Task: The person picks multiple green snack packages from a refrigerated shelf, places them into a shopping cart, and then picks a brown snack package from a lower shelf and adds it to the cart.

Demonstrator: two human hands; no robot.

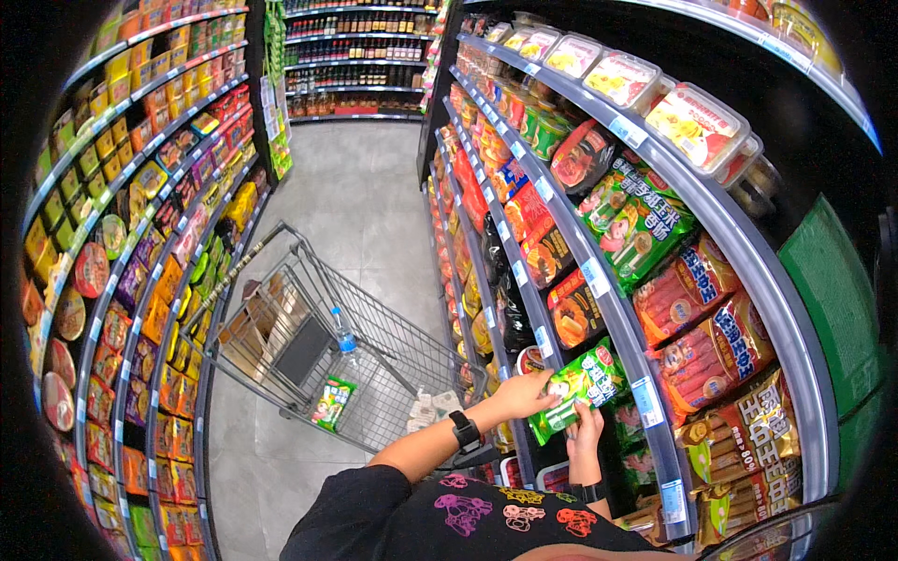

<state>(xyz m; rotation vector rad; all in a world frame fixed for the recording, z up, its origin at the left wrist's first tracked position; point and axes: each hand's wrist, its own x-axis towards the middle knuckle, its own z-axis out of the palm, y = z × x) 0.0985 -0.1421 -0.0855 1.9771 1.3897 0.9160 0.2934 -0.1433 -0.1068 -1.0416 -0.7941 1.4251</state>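
A green plastic packet of sausages (586, 386) is held out in front of the shelves at the right. My left hand (526, 396) grips its left end, with the thumb on top. At the packet's lower edge, my right hand (584, 428) has its fingers closed on it. A wire shopping cart (393, 326) stands at the left of my arms. Inside it lie a similar green packet (334, 403), a clear bottle with a blue cap (344, 333) and some pale packages (431, 412).
Shelves of packaged sausages (701, 315) curve along the right, topped by clear plastic tubs (694, 126). Shelves of packaged foods (147, 280) line the left. Grey tiled floor (351, 182) runs between them towards bottle shelves (354, 63). Brown bags (263, 329) sit at the cart's handle end.
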